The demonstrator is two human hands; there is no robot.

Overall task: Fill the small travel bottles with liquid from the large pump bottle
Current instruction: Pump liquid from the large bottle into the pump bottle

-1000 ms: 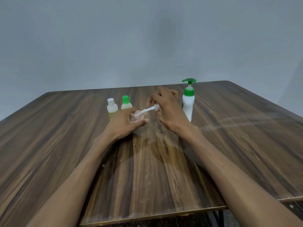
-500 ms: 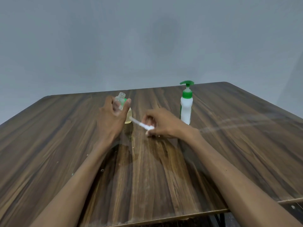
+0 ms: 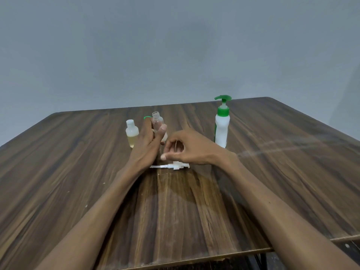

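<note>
My left hand grips a small clear bottle, upright and uncapped, its threaded neck showing above my fingers. A white spray-pump top with its thin tube lies flat on the table just below my right hand, whose fingers are loosely curled and hold nothing. The large white pump bottle with a green pump stands upright to the right of my right hand. A white-capped small bottle with yellowish liquid stands left of my left hand. A green cap peeks out behind my left fingers.
The wooden table stretches wide on both sides, its front edge close to me. A grey wall rises behind it. A faint pale streak runs across the right part of the tabletop.
My right hand laid the spray-pump top down on the table and let it go. My left hand kept the clear bottle upright, shifting slightly toward the centre.
</note>
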